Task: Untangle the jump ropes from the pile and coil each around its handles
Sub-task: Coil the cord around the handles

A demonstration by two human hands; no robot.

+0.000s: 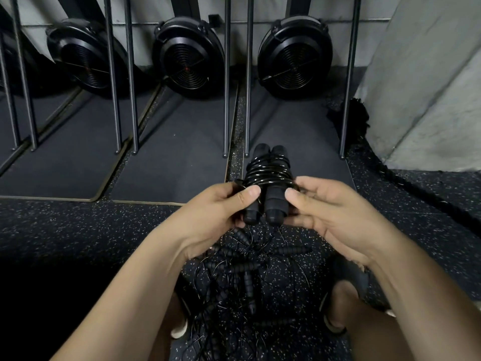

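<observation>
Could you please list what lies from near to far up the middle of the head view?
Tangled rope pile → coiled rope between left hand and right hand → dark mat → round fan.

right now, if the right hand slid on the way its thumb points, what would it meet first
The right hand would meet the coiled jump rope almost at once, at its nearer handle. The thumb tip looks beside it, contact unclear.

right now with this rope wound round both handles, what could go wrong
The coiled rope is kept round its handles by the left hand and right hand; I see no tucked end, so the turns may spring loose on release. Dropped onto the pile below, it could snag again.
</observation>
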